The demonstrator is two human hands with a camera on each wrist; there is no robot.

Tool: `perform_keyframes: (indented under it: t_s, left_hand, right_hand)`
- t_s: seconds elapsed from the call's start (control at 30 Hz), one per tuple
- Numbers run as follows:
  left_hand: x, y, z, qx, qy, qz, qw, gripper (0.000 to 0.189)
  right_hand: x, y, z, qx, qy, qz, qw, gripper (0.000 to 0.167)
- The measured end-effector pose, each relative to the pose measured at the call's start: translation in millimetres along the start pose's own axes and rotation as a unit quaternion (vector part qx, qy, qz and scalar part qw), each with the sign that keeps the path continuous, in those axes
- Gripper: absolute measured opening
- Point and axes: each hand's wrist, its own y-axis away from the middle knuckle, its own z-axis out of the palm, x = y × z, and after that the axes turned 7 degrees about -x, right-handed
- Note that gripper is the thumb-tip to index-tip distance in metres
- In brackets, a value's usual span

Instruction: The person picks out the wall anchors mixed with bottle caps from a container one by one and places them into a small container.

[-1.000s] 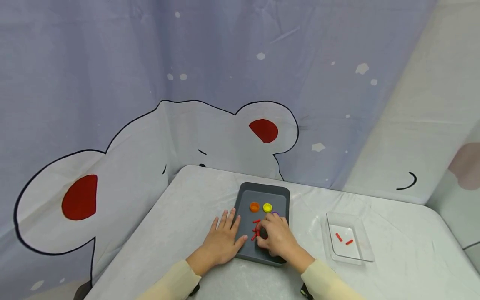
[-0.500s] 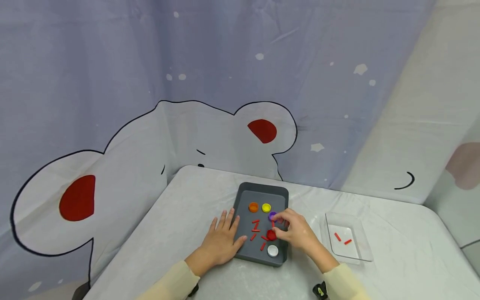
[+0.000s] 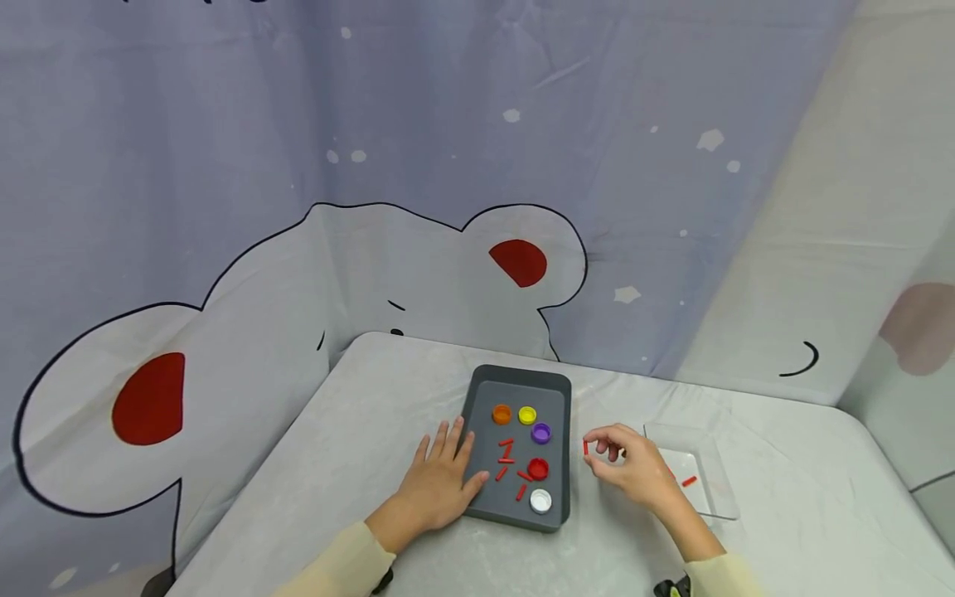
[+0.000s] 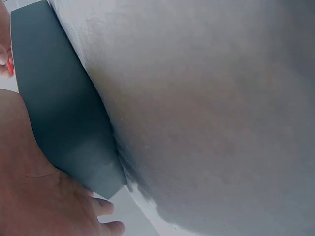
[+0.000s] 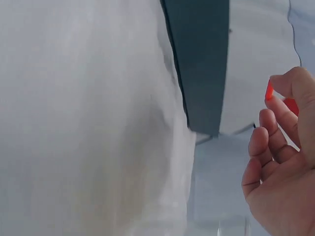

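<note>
Between thumb and index finger my right hand (image 3: 632, 466) pinches a small red stick (image 3: 585, 448), held upright over the table between the tray and the clear box. In the right wrist view the same red stick (image 5: 269, 90) shows at the fingertips. My left hand (image 3: 438, 481) lies with fingers spread at the near left edge of the dark grey tray (image 3: 522, 520). Several loose red sticks (image 3: 506, 460) lie in the tray, beside a red cap (image 3: 538, 469). Orange (image 3: 502, 414), yellow (image 3: 527, 415), purple (image 3: 540, 433) and white caps (image 3: 540, 501) sit around them.
To the right stands a clear plastic box (image 3: 719, 485), partly hidden by my right hand, with a red stick (image 3: 690, 481) showing inside. A white cloth (image 3: 358, 431) covers the table. Behind it hangs a printed curtain (image 3: 418, 124).
My right hand has lifted from the tray and moved right toward the clear box, carrying a red stick. The caps it covered now show. My left hand stays at the tray's edge.
</note>
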Motion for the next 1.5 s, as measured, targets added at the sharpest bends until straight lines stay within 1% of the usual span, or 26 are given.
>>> perform_keyframes:
  t_s: [0.23, 0.4, 0.6, 0.77, 0.9, 1.03, 1.17, 1.3, 1.37, 1.5]
  left_hand:
    - [0.6, 1.0, -0.8, 0.004, -0.008, -0.001, 1.0, 0.073]
    - [1.2, 1.4, -1.3, 0.004, 0.0, 0.0, 1.0, 0.073]
    - [2.4, 1.9, -1.8, 0.005, 0.0, 0.0, 1.0, 0.072]
    - [3.2, 2.6, -3.0, 0.013, 0.004, 0.004, 0.9999, 0.071]
    - [2.2, 1.8, -1.1, 0.016, 0.004, 0.007, 0.9998, 0.072]
    - [0.8, 0.8, 1.4, 0.012, 0.001, 0.006, 0.9999, 0.073]
    - [0.4, 0.3, 1.4, 0.016, 0.0, 0.009, 0.9998, 0.073]
    - [0.7, 0.7, 1.3, 0.009, -0.007, 0.004, 0.9999, 0.074]
    - [1.0, 1.0, 0.7, 0.007, -0.004, 0.001, 1.0, 0.074]
    - [1.3, 1.1, -0.5, 0.003, -0.003, 0.0, 1.0, 0.073]
  right_hand:
    - [10.7, 14.7, -27.9, 0.014, 0.015, 0.001, 0.9998, 0.026]
    - [20.0, 26.6, -44.0, 0.028, 0.016, 0.009, 0.9994, 0.027]
    - [32.7, 39.1, -62.3, 0.041, 0.022, 0.033, 0.9984, 0.026]
    - [41.9, 47.7, -77.2, 0.048, 0.006, 0.056, 0.9973, 0.025]
    - [49.2, 54.0, -84.1, 0.049, 0.005, 0.064, 0.9967, 0.024]
    - [55.0, 59.2, -87.1, 0.047, 0.003, 0.076, 0.996, 0.022]
    - [57.8, 62.7, -89.9, 0.044, 0.005, 0.088, 0.9952, 0.021]
    - [58.9, 65.3, -92.7, 0.04, 0.003, 0.106, 0.9935, 0.021]
    - [59.9, 66.1, -94.4, 0.04, 0.003, 0.114, 0.9927, 0.021]
    - [63.1, 66.6, -97.5, 0.04, 0.007, 0.114, 0.9927, 0.025]
